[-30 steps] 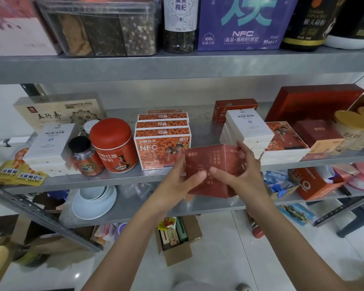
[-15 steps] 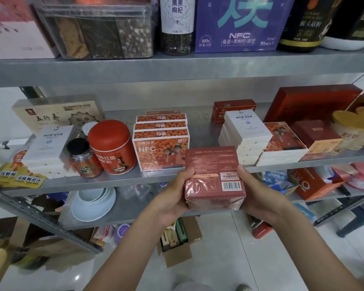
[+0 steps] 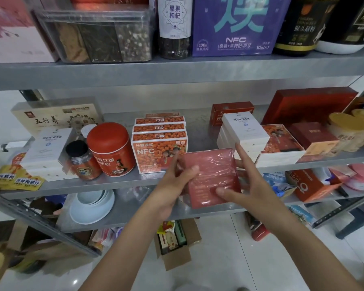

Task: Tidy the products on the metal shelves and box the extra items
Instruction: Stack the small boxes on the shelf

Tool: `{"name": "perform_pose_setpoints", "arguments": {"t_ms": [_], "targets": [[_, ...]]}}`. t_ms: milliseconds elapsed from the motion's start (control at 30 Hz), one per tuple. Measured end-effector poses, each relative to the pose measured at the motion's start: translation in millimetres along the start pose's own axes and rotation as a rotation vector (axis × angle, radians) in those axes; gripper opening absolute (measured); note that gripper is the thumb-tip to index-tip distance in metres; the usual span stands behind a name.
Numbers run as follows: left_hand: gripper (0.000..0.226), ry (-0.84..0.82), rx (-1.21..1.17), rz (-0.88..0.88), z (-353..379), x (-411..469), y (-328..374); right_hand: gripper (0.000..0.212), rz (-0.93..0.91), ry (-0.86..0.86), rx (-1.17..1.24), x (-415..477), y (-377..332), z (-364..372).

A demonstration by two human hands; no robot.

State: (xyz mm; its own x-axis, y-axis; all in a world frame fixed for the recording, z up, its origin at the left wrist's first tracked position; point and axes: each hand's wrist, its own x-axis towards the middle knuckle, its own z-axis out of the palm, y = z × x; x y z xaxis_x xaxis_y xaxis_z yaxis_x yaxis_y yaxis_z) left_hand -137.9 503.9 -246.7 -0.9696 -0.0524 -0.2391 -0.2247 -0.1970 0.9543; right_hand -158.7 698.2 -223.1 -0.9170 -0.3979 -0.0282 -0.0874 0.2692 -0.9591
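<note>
Centre of the frame: a red shrink-wrapped box (image 3: 211, 177) held up in front of the middle metal shelf (image 3: 122, 181), gripped from both sides. The left hand (image 3: 174, 185) clamps its left edge, thumb across the front face, fingers hidden behind. The right hand (image 3: 243, 185) has its thumb pressed on the lower front, and its index finger sticks up past the box's right edge; the rest of its fingers are out of sight behind. Glare on the wrap smears the print, so the lettering is unreadable.

Just behind, left of centre, stands a row of orange NFC boxes (image 3: 160, 153), the front one's lower right corner covered by the left hand. Right of centre, a stack of white boxes (image 3: 244, 131) is partly blocked by the raised finger. At lower centre an open cardboard carton (image 3: 177, 256) sits on the floor, its contents too small to name. The top shelf's goods are cut off by the frame's upper edge.
</note>
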Motion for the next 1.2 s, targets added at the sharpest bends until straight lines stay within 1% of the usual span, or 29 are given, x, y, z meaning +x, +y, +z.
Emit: {"name": "perform_pose_setpoints", "arguments": {"t_ms": [33,100,167,200,267,333,367,400,433,467,500,533,567,600,633,667,700,733,767,833,900,933,967,1033,1067,1100,1133,1167,1200], "targets": [[0.098,-0.023,-0.036,-0.013,-3.2,1.9,-0.7,0.099,0.050,-0.001,0.098,1.7,0.3,-5.4],[0.080,-0.088,-0.085,-0.037,-5.0,3.2,-4.1,0.109,0.187,-0.092,0.229,7.5,3.2,-12.4],[0.077,-0.134,-0.114,-0.053,-3.7,4.0,-9.0,0.110,0.269,-0.210,0.313,9.1,6.9,-10.4],[0.075,-0.147,-0.120,-0.060,-3.8,4.8,-10.5,0.109,0.282,-0.207,0.333,8.6,9.0,-7.7],[0.066,-0.135,-0.107,-0.072,-4.1,5.9,-9.4,0.109,0.288,-0.120,0.352,7.6,13.0,-2.1],[0.053,-0.079,-0.049,-0.051,-3.4,7.4,-7.2,0.115,0.271,-0.010,0.337,7.4,13.5,4.9],[0.045,-0.030,0.003,-0.024,-1.8,7.4,-5.8,0.120,0.240,0.063,0.256,7.7,13.1,9.1],[0.041,0.015,0.051,0.013,0.1,6.6,-4.9,0.123,0.194,0.153,0.106,8.0,12.9,13.5],[0.047,0.029,0.084,0.055,3.4,3.7,-2.4,0.125,0.134,0.234,-0.071,7.9,13.4,18.1],[0.066,0.002,0.123,0.085,7.4,0.4,-1.3,0.125,0.073,0.289,-0.210,6.8,13.6,23.0],[0.089,-0.029,0.180,0.089,11.5,-1.5,-1.4,0.125,0.028,0.307,-0.282,4.4,13.3,27.2],[0.107,-0.038,0.272,0.067,16.0,-2.7,-1.9,0.121,-0.006,0.293,-0.315,1.7,14.3,29.7],[0.115,-0.019,0.340,0.036,19.1,-3.4,-2.0,0.115,-0.027,0.256,-0.335,-0.5,16.0,29.7],[0.110,0.021,0.329,0.007,19.8,-2.3,-1.6,0.108,-0.026,0.206,-0.333,-2.2,17.6,26.2],[0.096,0.065,0.238,-0.023,18.3,-0.6,-1.3,0.102,-0.009,0.149,-0.295,-2.3,18.1,20.2],[0.073,0.095,0.123,-0.062,15.3,3.4,-1.6,0.095,0.011,0.100,-0.218,-1.4,19.1,12.3],[0.050,0.102,0.041,-0.140,11.9,5.9,-1.7,0.087,0.039,0.071,-0.108,0.6,19.6,4.0],[0.038,0.096,-0.018,-0.242,9.2,8.2,-1.8,0.081,0.085,0.051,0.020,4.1,20.7,-4.2],[0.040,0.073,-0.073,-0.366,7.1,9.0,-1.4,0.076,0.147,0.029,0.141,8.7,22.3,-10.5],[0.060,-0.003,-0.228,-0.600,5.9,11.0,-5.3,0.069,0.260,-0.050,0.280,16.1,26.1,-16.5],[0.081,-0.053,-0.314,-0.713,6.3,11.9,-12.2,0.054,0.354,-0.098,0.248,20.3,28.9,-14.7],[0.087,-0.061,-0.344,-0.738,6.1,12.4,-16.1,0.047,0.390,-0.104,0.209,21.7,30.0,-13.4],[0.088,-0.076,-0.355,-0.746,5.9,12.1,-18.9,0.044,0.417,-0.116,0.177,22.9,30.7,-13.0],[0.085,-0.087,-0.344,-0.722,7.4,11.7,-20.3,0.054,0.427,-0.154,0.163,23.2,32.8,-17.7],[0.082,-0.084,-0.305,-0.666,7.2,12.1,-20.7,0.061,0.412,-0.176,0.185,22.6,33.9,-22.9],[0.079,-0.072,-0.220,-0.566,6.2,12.4,-21.6,0.066,0.387,-0.209,0.218,22.0,34.4,-28.6],[0.074,-0.048,-0.102,-0.424,5.1,13.2,-22.4,0.069,0.359,-0.249,0.248,21.5,34.3,-34.3],[0.068,-0.045,0.023,-0.257,4.6,12.1,-20.8,0.069,0.330,-0.287,0.262,21.7,34.8,-39.2],[0.066,-0.076,0.165,-0.090,4.2,9.2,-17.2,0.073,0.306,-0.318,0.250,22.2,34.9,-42.6]]}}
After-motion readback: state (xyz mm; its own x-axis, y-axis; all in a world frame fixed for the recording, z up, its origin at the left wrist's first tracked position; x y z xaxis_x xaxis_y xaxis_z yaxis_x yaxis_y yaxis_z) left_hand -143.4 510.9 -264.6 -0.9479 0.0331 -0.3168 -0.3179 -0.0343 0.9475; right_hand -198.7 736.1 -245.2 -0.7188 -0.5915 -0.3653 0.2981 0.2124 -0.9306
